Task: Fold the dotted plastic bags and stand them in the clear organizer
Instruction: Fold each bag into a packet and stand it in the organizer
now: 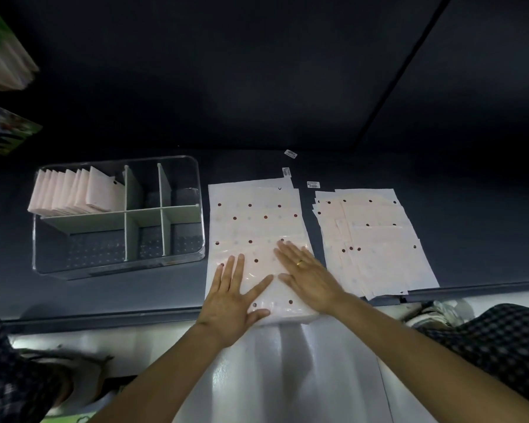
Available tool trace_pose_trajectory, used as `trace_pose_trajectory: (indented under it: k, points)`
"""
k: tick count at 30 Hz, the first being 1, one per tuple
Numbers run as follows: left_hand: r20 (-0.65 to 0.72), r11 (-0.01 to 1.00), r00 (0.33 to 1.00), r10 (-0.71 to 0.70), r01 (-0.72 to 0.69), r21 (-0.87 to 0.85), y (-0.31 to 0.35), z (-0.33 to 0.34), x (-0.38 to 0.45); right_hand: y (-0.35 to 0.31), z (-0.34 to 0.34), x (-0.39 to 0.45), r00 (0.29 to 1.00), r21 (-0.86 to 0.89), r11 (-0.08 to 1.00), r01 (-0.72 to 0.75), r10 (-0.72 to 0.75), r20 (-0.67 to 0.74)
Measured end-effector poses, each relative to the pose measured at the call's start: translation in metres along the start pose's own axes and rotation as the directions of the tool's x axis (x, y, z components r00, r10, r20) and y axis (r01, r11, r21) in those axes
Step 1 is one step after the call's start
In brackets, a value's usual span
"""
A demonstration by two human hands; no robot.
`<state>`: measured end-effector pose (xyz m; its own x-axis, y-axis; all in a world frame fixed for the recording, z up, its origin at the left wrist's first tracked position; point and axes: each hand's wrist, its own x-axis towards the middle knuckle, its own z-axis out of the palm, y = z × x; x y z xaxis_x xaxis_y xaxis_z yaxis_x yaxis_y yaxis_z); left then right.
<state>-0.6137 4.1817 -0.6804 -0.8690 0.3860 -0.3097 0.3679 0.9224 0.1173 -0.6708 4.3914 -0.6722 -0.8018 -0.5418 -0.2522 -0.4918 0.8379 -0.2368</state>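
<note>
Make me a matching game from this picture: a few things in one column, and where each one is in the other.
Things:
1. folded pale pink bags
2. flat pink plastic bag with dark red dots
3. loose fanned pile of dotted bags
4. gold ring

Places:
A. under both flat hands
B. on the right hand
C. far-left compartment of the clear plastic organizer
D. right of the pressed bag

Pairs: 1-C, 2-A, 3-D, 4-B

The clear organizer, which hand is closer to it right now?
Left. The left hand lies flat on the near end of the bag, just right of the organizer. The right hand presses the same bag farther right, away from the organizer.
</note>
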Motion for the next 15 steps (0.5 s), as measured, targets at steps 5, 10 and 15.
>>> trace_pose_trajectory:
  k: [5,10,15]
  points:
    - [0.038,0.998,0.999,0.005,-0.002,-0.055,-0.003,-0.011,0.0,0.022,-0.028,0.003,0.994,0.007,0.994,-0.108,0.107,0.032]
    - [0.082,0.995,0.996,-0.02,0.027,-0.094,0.004,-0.025,0.003,0.011,-0.053,0.036,0.975,0.062,0.974,-0.219,0.215,0.063]
    - [0.082,0.994,0.996,-0.027,0.035,-0.104,0.006,-0.034,0.011,0.014,-0.065,0.051,0.928,0.041,0.958,-0.284,0.264,0.262]
